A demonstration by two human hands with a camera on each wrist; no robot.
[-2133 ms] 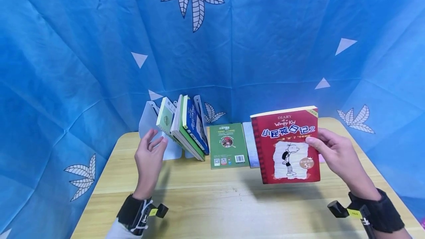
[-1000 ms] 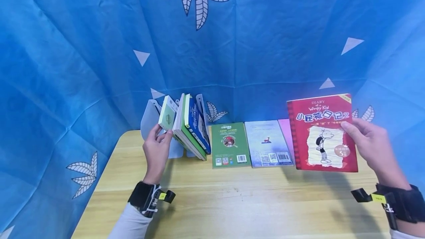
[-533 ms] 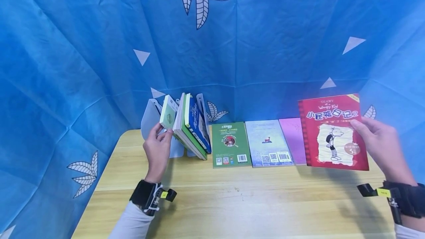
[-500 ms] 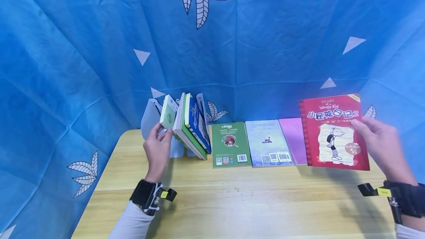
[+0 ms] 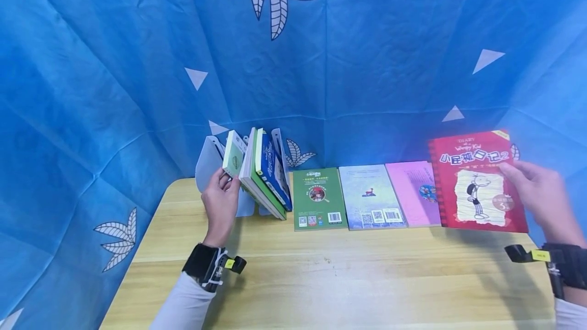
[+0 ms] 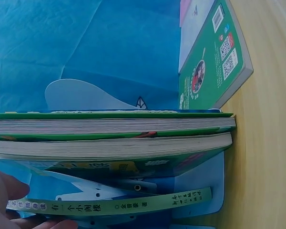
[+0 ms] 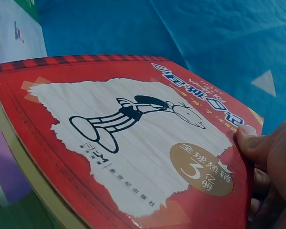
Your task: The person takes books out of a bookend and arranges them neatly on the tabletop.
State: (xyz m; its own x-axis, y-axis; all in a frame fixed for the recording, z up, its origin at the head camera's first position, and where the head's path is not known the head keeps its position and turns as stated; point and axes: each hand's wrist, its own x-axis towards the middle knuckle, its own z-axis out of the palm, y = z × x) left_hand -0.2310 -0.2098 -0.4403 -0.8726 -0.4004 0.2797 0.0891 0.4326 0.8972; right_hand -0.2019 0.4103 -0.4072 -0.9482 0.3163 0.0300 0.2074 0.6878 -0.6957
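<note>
My right hand (image 5: 543,192) grips the right edge of a red paperback book (image 5: 477,182), thumb on its front cover, and holds it up over the table's right side. The right wrist view shows its cartoon cover close up. My left hand (image 5: 221,202) pinches the near end of a slim light-green book (image 5: 233,161) between thumb and fingers. In the left wrist view, that book's spine (image 6: 128,205) shows beside the thumb. It stands between the left plate of a pale bookend (image 5: 208,162) and several leaning books, among them a blue one (image 5: 274,172).
Along the back of the wooden table (image 5: 321,279) lie a green book (image 5: 316,202), a pale blue book (image 5: 371,202) and a pink book (image 5: 408,192), the last partly behind the red one. A blue curtain (image 5: 367,65) hangs behind the table.
My right hand has carried the red book rightward, uncovering the pale blue book and part of the pink one. My left hand has moved up and taken hold of the light-green book.
</note>
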